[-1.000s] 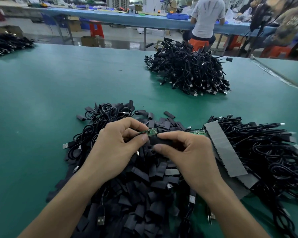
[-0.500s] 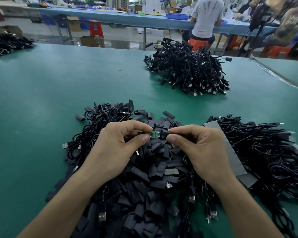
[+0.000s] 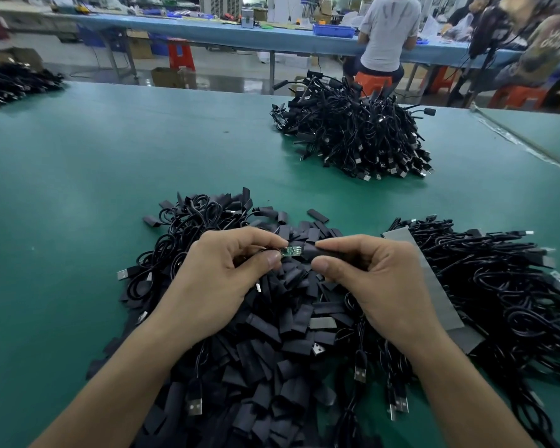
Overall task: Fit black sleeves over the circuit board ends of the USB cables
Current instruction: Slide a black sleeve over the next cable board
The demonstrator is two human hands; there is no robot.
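Observation:
My left hand pinches the cable end with a small green circuit board between thumb and forefinger. My right hand pinches a black sleeve whose open end meets the board's right tip. Both hands hover over a heap of loose black sleeves mixed with USB cables. The cable behind the board is hidden by my left hand.
A bundle of black USB cables lies at right, with a grey strip along its left edge. Another cable pile sits farther back on the green table. A third pile is far left. People sit at a blue bench behind.
My right hand rose from the sleeve heap with a sleeve and brought it up to the board's right end. The left hand stayed nearly still, holding the board.

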